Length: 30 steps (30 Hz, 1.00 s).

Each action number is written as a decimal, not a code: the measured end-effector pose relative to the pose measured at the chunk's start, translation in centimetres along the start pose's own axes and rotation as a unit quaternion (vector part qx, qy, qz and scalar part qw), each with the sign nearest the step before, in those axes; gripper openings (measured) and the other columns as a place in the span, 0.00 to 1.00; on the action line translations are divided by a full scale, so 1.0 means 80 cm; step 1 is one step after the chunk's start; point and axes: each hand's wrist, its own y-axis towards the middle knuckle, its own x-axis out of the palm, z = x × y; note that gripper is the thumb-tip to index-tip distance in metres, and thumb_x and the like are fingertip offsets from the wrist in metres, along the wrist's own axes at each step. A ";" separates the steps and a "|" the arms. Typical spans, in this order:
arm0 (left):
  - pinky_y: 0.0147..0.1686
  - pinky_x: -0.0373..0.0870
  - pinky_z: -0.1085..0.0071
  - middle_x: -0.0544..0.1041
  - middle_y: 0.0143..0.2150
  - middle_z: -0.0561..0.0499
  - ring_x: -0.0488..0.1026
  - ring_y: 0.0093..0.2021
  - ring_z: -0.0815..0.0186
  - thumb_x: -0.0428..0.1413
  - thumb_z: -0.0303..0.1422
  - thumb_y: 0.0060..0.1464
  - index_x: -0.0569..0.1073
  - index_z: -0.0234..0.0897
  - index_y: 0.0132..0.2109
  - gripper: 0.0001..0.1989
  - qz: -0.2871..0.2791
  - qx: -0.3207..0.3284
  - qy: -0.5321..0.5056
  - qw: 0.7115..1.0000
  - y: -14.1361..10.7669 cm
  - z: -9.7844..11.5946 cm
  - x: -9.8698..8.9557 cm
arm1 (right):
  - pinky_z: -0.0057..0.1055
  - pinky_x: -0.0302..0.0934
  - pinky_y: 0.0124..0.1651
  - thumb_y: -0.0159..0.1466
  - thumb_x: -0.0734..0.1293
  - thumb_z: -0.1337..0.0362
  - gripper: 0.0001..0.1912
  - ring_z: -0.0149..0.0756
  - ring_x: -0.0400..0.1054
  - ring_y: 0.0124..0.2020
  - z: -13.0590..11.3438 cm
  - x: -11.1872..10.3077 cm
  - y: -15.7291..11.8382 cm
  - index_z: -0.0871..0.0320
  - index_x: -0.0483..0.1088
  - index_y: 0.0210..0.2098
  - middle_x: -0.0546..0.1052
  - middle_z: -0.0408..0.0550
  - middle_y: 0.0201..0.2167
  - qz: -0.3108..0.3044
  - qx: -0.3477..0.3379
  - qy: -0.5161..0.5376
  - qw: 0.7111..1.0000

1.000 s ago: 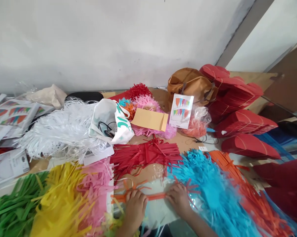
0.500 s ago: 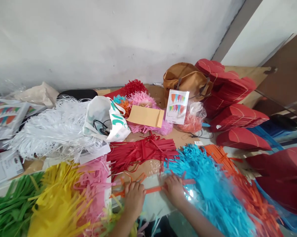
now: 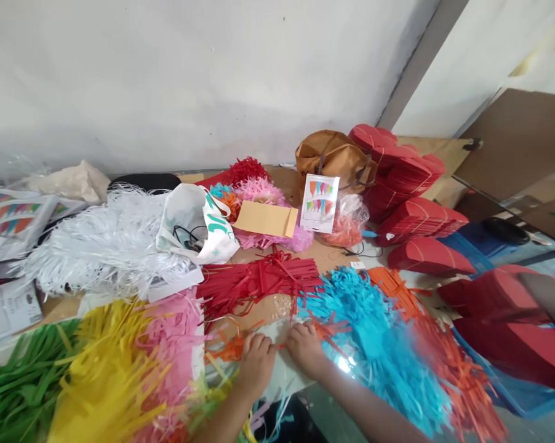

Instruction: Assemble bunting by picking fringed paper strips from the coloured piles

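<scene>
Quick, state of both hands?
Left hand: closed on the orange paper strips.
Right hand: closed on the same orange strips, near the left.

No legible text: folded green lettering [image 3: 214, 225] on the white bag [image 3: 226, 247], tiny print on the picture card [image 3: 319, 220].

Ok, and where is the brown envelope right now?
In the head view, the brown envelope lies near the middle, on the pink shredded paper, between the white bag and the printed card.
</scene>
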 end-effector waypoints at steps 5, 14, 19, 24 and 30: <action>0.56 0.55 0.58 0.78 0.36 0.54 0.71 0.44 0.62 0.57 0.25 0.56 0.77 0.43 0.39 0.07 0.017 0.011 -0.017 1.000 -0.007 -0.005 0.011 | 0.47 0.46 0.57 0.68 0.65 0.67 0.06 0.43 0.63 0.48 0.002 0.008 -0.011 0.53 0.75 0.37 0.77 0.46 0.36 0.038 0.009 0.049 0.998; 0.48 0.61 0.60 0.81 0.37 0.55 0.73 0.45 0.61 0.56 0.28 0.58 0.78 0.48 0.37 0.09 -0.013 -0.010 -0.074 0.997 -0.021 -0.032 -0.001 | 0.37 0.52 0.47 0.64 0.70 0.63 0.06 0.37 0.67 0.40 0.044 -0.019 -0.028 0.53 0.76 0.30 0.78 0.42 0.33 0.027 0.072 0.147 0.986; 0.45 0.62 0.61 0.81 0.37 0.54 0.74 0.42 0.61 0.55 0.32 0.60 0.78 0.46 0.36 0.08 -0.029 -0.038 -0.085 0.995 -0.017 -0.035 -0.003 | 0.36 0.52 0.46 0.61 0.72 0.61 0.09 0.38 0.67 0.39 0.046 -0.030 -0.021 0.56 0.74 0.27 0.78 0.43 0.31 -0.015 0.104 0.208 0.972; 0.45 0.60 0.58 0.80 0.36 0.52 0.73 0.41 0.59 0.55 0.32 0.59 0.77 0.42 0.33 0.07 -0.040 -0.074 -0.067 0.994 -0.005 -0.024 -0.007 | 0.38 0.52 0.48 0.63 0.70 0.62 0.09 0.40 0.66 0.41 0.039 -0.042 -0.007 0.58 0.73 0.27 0.77 0.46 0.33 -0.087 0.139 0.148 0.975; 0.51 0.58 0.57 0.78 0.36 0.53 0.71 0.43 0.60 0.57 0.27 0.56 0.77 0.46 0.39 0.08 -0.049 -0.034 -0.046 0.997 0.007 -0.009 -0.013 | 0.45 0.50 0.50 0.64 0.67 0.67 0.04 0.45 0.63 0.45 0.029 -0.040 0.009 0.57 0.74 0.33 0.77 0.50 0.36 -0.137 0.083 0.046 0.986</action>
